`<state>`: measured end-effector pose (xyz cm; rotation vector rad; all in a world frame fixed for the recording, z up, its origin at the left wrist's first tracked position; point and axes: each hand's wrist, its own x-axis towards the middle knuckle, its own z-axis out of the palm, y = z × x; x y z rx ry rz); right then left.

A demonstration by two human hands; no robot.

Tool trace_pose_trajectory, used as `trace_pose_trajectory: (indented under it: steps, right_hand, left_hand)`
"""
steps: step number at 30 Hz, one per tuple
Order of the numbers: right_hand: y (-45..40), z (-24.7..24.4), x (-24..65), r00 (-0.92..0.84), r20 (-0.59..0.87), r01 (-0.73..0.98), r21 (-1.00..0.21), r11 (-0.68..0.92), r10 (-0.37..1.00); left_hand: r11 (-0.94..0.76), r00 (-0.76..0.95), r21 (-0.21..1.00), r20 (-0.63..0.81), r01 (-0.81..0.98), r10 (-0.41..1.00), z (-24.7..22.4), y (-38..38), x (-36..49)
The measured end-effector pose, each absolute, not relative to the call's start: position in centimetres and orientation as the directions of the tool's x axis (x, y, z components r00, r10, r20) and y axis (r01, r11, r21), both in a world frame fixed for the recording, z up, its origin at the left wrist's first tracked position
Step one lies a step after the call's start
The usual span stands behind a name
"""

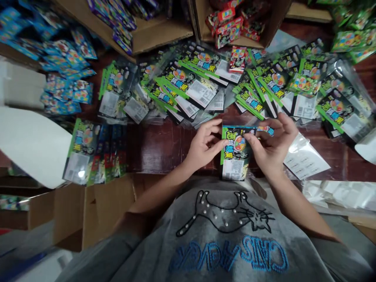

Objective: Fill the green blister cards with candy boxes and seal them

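Close to my body, my left hand (207, 145) pinches the left edge of a black and green candy bag (235, 156) between thumb and fingers. The bag has a colourful wheel print and a white label with a barcode. My right hand (272, 145) presses its thumb on the bag's upper right front, with the other fingers curled behind. A small blue packet (266, 130) shows between those fingers; how firmly it is held is hidden. A strip of blue also shows at the bag's top edge.
Similar bags (190, 84) lie in overlapping heaps across the table's far side. Cardboard boxes hold purple packets (123, 37) and red packets (229, 29). Blue packets (64, 58) pile at left, green ones (352, 41) at right. A sticker sheet (305, 158) lies by my right wrist.
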<state>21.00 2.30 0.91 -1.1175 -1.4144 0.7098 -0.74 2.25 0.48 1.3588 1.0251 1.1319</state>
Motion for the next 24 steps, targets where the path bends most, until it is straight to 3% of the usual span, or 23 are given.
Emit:
trace_pose_trajectory:
  steps: [8,12,16,24]
  right_hand:
    - [1.2,0.0,22.6,-0.173,0.253,0.17,-0.944,0.281,0.952]
    - [1.9,0.4,23.6,-0.168,0.223,0.171,-0.953,0.251,0.96]
    - [1.7,1.4,24.3,-0.217,0.139,0.187,-0.966,0.181,0.966]
    - [2.3,3.1,24.7,-0.136,-0.046,0.214,-0.977,-0.016,0.99]
  left_hand:
    - [-0.107,0.266,0.991,0.082,0.079,0.96,0.4,2.7,-1.8]
    - [-0.072,0.246,0.997,0.067,0.013,0.967,1.1,3.4,-1.0]
    - [-0.07,0.312,0.992,0.033,0.108,0.95,2.3,3.6,-0.5]
    - [0.062,0.283,0.971,-0.128,0.232,0.951,4.9,4.9,1.5]
